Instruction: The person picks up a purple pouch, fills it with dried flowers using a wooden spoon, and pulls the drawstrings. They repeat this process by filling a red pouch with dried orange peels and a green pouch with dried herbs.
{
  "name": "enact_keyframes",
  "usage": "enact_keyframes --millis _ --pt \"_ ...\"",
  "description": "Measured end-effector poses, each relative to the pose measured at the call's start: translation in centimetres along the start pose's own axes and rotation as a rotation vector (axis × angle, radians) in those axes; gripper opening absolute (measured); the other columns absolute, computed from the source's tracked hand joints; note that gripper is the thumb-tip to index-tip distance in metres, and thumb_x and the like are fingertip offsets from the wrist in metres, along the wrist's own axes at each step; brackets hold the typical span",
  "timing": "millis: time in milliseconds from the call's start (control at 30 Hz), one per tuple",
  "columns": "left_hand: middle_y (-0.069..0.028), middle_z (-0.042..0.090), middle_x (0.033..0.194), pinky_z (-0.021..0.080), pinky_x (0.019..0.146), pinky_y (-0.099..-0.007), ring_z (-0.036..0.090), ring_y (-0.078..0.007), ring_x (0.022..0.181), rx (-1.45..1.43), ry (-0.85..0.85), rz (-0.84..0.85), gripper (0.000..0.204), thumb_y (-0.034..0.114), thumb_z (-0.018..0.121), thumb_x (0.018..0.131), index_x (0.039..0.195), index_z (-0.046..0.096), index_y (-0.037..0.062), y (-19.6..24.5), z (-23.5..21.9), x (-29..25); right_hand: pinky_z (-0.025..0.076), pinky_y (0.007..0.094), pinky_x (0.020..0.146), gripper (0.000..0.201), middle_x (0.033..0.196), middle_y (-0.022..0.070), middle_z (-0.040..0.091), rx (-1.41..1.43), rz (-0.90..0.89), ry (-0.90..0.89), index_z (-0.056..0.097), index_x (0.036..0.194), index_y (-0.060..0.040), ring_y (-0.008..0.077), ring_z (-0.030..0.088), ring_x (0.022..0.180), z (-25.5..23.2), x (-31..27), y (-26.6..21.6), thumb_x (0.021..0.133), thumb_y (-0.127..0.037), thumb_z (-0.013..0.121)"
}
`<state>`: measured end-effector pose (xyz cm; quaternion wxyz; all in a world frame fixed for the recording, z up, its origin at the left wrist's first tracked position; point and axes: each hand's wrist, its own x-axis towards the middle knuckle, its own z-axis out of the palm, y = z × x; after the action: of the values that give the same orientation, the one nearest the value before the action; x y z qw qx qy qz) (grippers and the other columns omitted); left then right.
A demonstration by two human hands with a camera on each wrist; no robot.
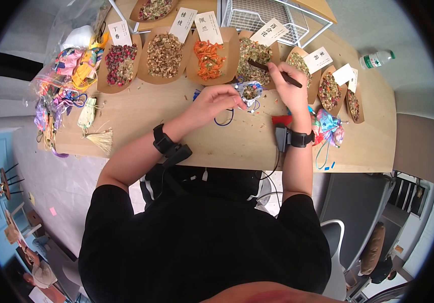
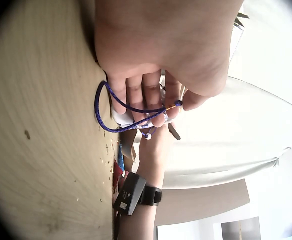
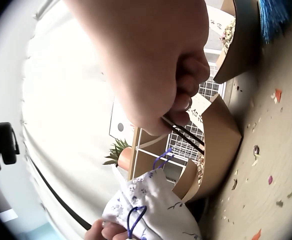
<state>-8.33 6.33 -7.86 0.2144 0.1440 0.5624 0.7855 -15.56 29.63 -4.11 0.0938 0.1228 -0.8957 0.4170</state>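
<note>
A small white drawstring pouch (image 1: pixel 255 99) with a blue print stands mouth up near the table's middle, dried herbs showing inside. My left hand (image 1: pixel 219 105) holds its side; the fingertips show at the cloth in the right wrist view. A blue cord (image 2: pixel 104 122) loops out from the pouch below that hand. My right hand (image 1: pixel 288 88) grips a slim dark brown tool (image 1: pixel 292 80). Its far end reaches over the paper tray (image 1: pixel 274 50) of pale green dried herbs behind the pouch. In the right wrist view the pouch (image 3: pixel 153 200) is below the right hand.
More paper trays of dried herbs, such as orange petals (image 1: pixel 208 59) and rosebuds (image 1: pixel 121 60), line the back with name cards. Colourful sachets (image 1: pixel 75 65) and tassels (image 1: pixel 100 140) lie left; a shiny sachet (image 1: pixel 330 127) lies right. A bottle (image 1: pixel 377 59) stands back right. Crumbs dot the table.
</note>
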Motion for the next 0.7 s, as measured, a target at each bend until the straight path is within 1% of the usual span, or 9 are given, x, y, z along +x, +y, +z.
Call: enact_keyframes --millis 100,133,200,233,333,367,467,533,700 --pt "-0.0133 0.07 0.104 0.05 0.092 -0.0314 0.066 -0.0182 0.103 -0.013 0.001 0.012 0.018 0.017 0.054 0.1 0.099 0.06 0.0002 -0.2 0.0 0.0 0.034 0.0274 0.048 0.033 0.053 0.0003 0.049 0.111 0.035 0.076 0.06 0.069 -0.0002 0.0069 0.038 0.051 -0.9 -0.1 0.4 0.091 -0.022 0.069" --pt "-0.0135 0.07 0.104 0.05 0.092 -0.0316 0.066 -0.0184 0.103 -0.017 0.003 0.016 0.018 0.017 0.054 0.1 0.1 0.06 0.0002 -0.2 0.0 -0.1 0.032 0.0252 0.049 0.033 0.055 -0.0042 0.05 0.197 0.071 0.078 0.062 0.068 -0.0016 0.0048 0.038 0.053 -1.4 0.0 0.4 0.092 -0.022 0.068" --pt "-0.0097 0.07 0.102 0.049 0.092 -0.0296 0.065 -0.0143 0.1 -0.039 0.007 0.029 0.019 0.018 0.057 0.099 0.101 0.062 0.0004 -0.1 0.0 -0.1 0.031 0.0241 0.049 0.031 0.059 -0.0056 0.052 0.42 0.136 0.051 0.063 0.068 -0.0035 0.0034 0.04 0.053 -2.7 -0.3 0.0 0.093 -0.021 0.068" --pt "-0.0078 0.07 0.101 0.048 0.091 -0.0287 0.064 -0.0122 0.099 -0.05 0.009 0.035 0.02 0.019 0.058 0.099 0.102 0.064 0.0005 -0.1 0.0 -0.1 0.031 0.0229 0.05 0.028 0.062 -0.0049 0.053 0.48 0.078 0.01 0.063 0.069 -0.0036 0.0025 0.042 0.055 -3.3 -0.3 0.5 0.092 -0.018 0.067" --pt "-0.0082 0.07 0.101 0.048 0.091 -0.0286 0.064 -0.0125 0.099 -0.047 0.033 0.031 0.019 0.018 0.058 0.099 0.101 0.064 0.0001 -0.3 -0.2 -0.1 0.031 0.0228 0.052 0.027 0.063 -0.0046 0.055 0.526 0.16 -0.096 0.063 0.069 -0.0027 0.0025 0.042 0.056 -4.6 -0.9 0.7 0.092 -0.016 0.066" --pt "-0.0083 0.07 0.101 0.049 0.09 -0.0284 0.064 -0.0127 0.099 -0.078 0.043 0.019 0.018 0.017 0.058 0.099 0.1 0.064 -0.0001 -0.2 -0.2 -0.1 0.03 0.0229 0.052 0.028 0.062 -0.0055 0.052 0.517 0.208 -0.166 0.061 0.066 -0.0029 0.0022 0.04 0.057 -4.9 -1.1 -0.1 0.091 -0.014 0.067" --pt "-0.0082 0.07 0.1 0.049 0.087 -0.0274 0.064 -0.0126 0.098 -0.112 0.066 -0.02 0.017 0.016 0.058 0.098 0.098 0.064 -0.0006 0.2 0.2 -0.3 0.027 0.0242 0.05 0.029 0.059 -0.0066 0.048 0.485 0.0 -0.33 0.058 0.063 -0.0026 0.0018 0.038 0.057 -4.0 -1.2 0.0 0.088 -0.012 0.069" --pt "-0.0076 0.069 0.098 0.05 0.084 -0.0267 0.063 -0.0119 0.094 -0.062 0.082 -0.045 0.017 0.015 0.057 0.098 0.097 0.064 -0.0009 0.3 0.2 -0.5 0.024 0.0267 0.048 0.032 0.056 -0.0069 0.04 0.404 -0.014 -0.376 0.052 0.061 -0.002 0.0019 0.034 0.056 -3.7 -1.4 -0.6 0.084 -0.008 0.072" --pt "-0.0047 0.066 0.09 0.049 0.08 -0.027 0.06 -0.0105 0.085 0.048 -0.007 0.013 0.015 0.013 0.057 0.098 0.095 0.062 -0.0008 0.3 -0.2 -0.7 0.025 0.0283 0.046 0.033 0.053 -0.0023 0.037 0.281 -0.087 -0.408 0.049 0.06 -0.0004 0.0036 0.034 0.053 -3.4 -1.8 -3.4 0.082 -0.009 0.073"
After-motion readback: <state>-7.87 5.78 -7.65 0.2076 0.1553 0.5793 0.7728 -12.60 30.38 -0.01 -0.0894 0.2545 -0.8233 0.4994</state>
